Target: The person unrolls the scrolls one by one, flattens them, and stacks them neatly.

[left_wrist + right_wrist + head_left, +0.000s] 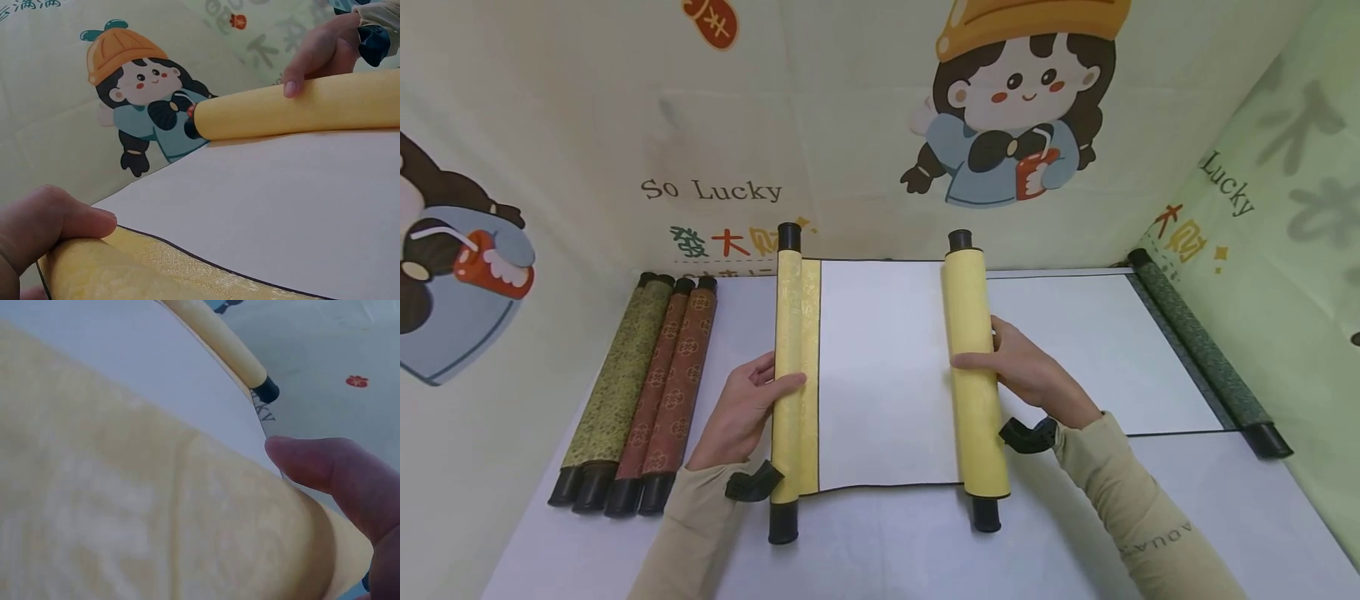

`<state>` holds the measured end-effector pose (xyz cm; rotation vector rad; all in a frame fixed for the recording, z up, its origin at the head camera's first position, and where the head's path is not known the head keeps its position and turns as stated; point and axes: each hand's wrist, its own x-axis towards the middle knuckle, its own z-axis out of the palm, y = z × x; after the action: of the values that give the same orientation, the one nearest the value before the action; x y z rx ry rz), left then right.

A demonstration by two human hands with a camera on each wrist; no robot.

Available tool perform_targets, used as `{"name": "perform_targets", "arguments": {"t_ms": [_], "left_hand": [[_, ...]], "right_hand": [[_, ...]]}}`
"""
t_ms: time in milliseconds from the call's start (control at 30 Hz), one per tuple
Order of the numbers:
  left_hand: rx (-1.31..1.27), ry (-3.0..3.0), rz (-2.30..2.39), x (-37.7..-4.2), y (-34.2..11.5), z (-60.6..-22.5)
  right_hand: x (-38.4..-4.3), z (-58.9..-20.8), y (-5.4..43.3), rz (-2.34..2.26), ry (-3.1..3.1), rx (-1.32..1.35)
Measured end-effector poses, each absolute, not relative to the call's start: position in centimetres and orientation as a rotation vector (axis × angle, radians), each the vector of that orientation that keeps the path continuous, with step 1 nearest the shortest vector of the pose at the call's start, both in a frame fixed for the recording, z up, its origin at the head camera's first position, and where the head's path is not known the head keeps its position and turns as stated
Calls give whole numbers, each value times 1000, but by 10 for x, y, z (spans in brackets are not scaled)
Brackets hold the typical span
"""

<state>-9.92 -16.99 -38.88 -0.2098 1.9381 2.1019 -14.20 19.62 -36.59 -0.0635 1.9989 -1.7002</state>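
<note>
A yellow hanging scroll with black roller ends is partly unrolled in front of me, its white sheet [887, 375] stretched between two rolls. My left hand [747, 408] grips the thinner left roll [787, 333], thumb across its front and fingers behind it. Around the thicker right roll [973, 417] my right hand [1037, 371] curls the same way, thumb on the front. The left wrist view shows the left thumb [81, 219] pressing on the yellow brocade edge. In the right wrist view the right thumb [325, 464] lies along the thick roll [125, 506].
Several rolled scrolls, green ones [617, 375] and red ones [681, 392], lie side by side at the left of the white table [865, 558]. At the right another scroll lies partly unrolled, with a dark green roll [1210, 358] and white sheet [1090, 325]. A printed cloth [850, 125] hangs behind.
</note>
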Motion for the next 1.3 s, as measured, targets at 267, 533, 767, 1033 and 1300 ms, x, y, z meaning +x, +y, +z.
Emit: {"name": "perform_targets", "arguments": {"t_ms": [267,533,767,1033,1300], "left_hand": [[-212,1910,2113,-99,-177,-388],[-212,1948,2092,-101,-182,-395],[-222,1978,2073,-101,-193,-405],[-236,1999,2052,-100,-198,-407],[-260,2037,2038,-101,-204,-412]], "right_hand": [[-140,-361,212,-1670,2035,-57],[-140,-359,221,-1642,2072,-56],[-141,-360,228,-1607,2131,-42],[-142,-359,238,-1598,2150,-54],[-140,-359,241,-1561,2171,-64]]}}
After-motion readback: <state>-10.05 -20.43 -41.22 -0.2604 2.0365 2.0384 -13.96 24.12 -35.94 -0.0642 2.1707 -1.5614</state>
